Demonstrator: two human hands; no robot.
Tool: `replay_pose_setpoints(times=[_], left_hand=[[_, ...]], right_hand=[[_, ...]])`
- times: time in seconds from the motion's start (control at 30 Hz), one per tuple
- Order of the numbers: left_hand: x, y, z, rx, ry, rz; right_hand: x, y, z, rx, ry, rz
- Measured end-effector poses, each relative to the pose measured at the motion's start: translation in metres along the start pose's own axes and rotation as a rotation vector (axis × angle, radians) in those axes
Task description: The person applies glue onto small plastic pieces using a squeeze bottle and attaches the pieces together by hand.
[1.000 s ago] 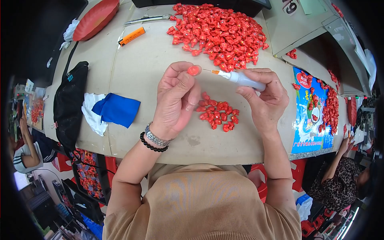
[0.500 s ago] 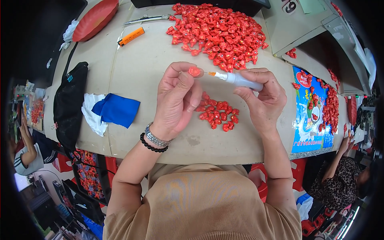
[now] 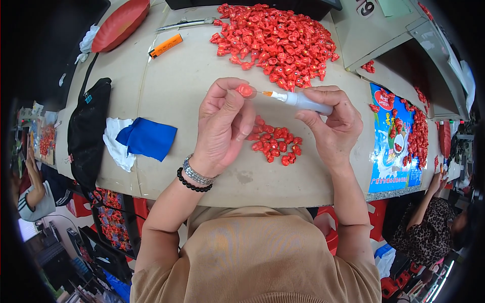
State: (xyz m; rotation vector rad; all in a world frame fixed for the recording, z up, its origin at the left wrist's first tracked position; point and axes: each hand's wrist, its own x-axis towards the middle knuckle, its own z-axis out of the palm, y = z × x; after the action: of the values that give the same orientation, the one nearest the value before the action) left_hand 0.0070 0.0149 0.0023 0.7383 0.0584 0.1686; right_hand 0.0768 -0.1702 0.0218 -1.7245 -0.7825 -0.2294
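Between the thumb and forefinger of my left hand (image 3: 222, 121) is a small red figurine piece (image 3: 245, 91). My right hand (image 3: 333, 121) grips a translucent squeeze bottle (image 3: 313, 104) lying nearly level, its white cap and orange needle hub toward the left. The thin needle tip reaches the red piece; whether it touches is too fine to tell. Under and between the hands, a small group of red pieces (image 3: 275, 144) lies on the table. Farther off spreads a large heap of the same red pieces (image 3: 278, 43).
A blue cloth (image 3: 149, 139) on white tissue and a black pouch (image 3: 90, 131) lie at left. Beyond are an orange box-like stick (image 3: 165, 46), tweezers (image 3: 187, 24) and a red dish (image 3: 121, 25). At right, a blue printed sheet (image 3: 386, 166) carries more pieces beside a metal shelf (image 3: 379, 40).
Almost nothing differs. The red piece in my left fingers has turned or shifted very slightly left, while the bottle keeps its place.
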Motion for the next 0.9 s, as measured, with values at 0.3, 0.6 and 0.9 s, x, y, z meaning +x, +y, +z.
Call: replay_pose_setpoints(times=[0.3,0.6,0.9], left_hand=[[-0.0002,-0.0019,-0.001,-0.01,-0.008,-0.006],[-0.0034,-0.0042,0.0058,0.013,0.042,-0.068],[-0.0033,-0.0052,0.0042,0.032,0.012,-0.065]], right_hand=[[-0.0007,0.0,0.0001,0.024,0.021,0.025],[0.0003,-0.0042,0.0042,0.039,0.072,0.033],[0.0008,-0.0031,0.0048,0.012,0.06,0.021]])
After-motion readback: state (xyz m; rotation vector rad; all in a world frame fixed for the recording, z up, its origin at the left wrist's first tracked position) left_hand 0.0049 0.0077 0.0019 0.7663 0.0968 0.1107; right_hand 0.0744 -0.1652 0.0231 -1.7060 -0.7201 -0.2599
